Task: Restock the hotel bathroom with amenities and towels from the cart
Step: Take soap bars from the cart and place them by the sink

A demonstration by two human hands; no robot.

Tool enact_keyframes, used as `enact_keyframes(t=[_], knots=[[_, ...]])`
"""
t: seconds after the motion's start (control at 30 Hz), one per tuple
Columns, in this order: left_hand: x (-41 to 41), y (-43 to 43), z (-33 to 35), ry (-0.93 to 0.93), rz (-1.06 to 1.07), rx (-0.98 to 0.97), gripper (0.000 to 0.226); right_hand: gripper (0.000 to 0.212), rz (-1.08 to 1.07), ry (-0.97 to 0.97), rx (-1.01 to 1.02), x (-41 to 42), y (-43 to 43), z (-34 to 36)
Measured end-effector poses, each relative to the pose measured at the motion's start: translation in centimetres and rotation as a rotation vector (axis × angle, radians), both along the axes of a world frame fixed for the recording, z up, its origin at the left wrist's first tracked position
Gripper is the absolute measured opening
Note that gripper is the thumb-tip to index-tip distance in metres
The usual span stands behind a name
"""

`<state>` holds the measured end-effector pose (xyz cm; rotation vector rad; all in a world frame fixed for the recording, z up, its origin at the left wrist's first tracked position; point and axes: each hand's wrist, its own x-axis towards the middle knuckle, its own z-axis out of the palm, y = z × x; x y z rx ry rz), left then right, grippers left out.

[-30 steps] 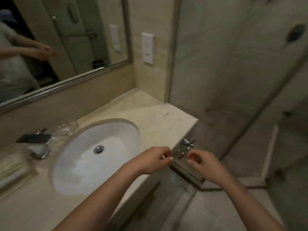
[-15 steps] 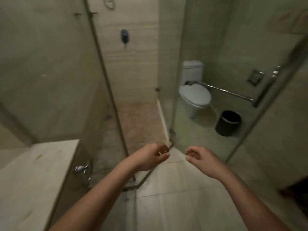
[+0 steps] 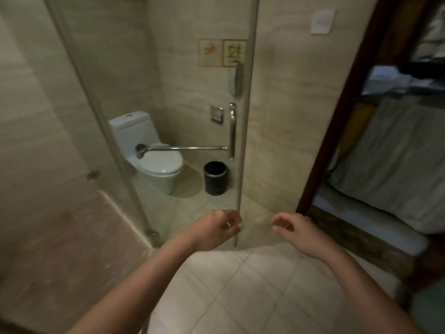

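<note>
My left hand hangs low in the middle with its fingers curled; a small pale sliver shows between thumb and fingers, too small to identify. A little to its right, my right hand has loosely curled fingers and nothing in it. Through the dark wooden door frame on the right stands the cart, with a grey fabric side and folded linen on top, blurred. Both hands are well short of the cart.
A glass partition with a metal handle stands straight ahead. Behind it are a white toilet, a grab rail, a paper holder and a black bin. The brownish shower floor lies on the left, pale floor tiles underfoot.
The view has swung right, from the sink counter past the shower to the toilet cubicle and the doorway with the cart. Both hands kept their pose, now slightly further apart.
</note>
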<state>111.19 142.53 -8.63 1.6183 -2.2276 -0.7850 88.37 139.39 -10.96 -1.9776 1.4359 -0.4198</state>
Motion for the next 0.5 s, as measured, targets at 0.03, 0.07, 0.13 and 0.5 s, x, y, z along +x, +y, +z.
enact_keyframes(t=[0.03, 0.07, 0.13, 0.5], knots=[[0.1, -1.2, 0.3, 0.003, -0.037, -0.011, 0.028, 0.009, -0.035, -0.004, -0.009, -0.2, -0.3, 0.4], [0.1, -2.2, 0.5, 0.008, -0.073, -0.022, 0.028, 0.009, -0.069, -0.007, -0.019, -0.5, -0.6, 0.8], [0.2, -4.2, 0.8, 0.018, -0.138, -0.036, 0.028, 0.01, -0.142, -0.01, -0.03, -1.0, -0.9, 1.4], [-3.8, -12.6, 1.5, 0.036, -0.403, -0.014, 0.031, 0.007, -0.457, -0.102, -0.013, -5.3, -2.2, 1.2]])
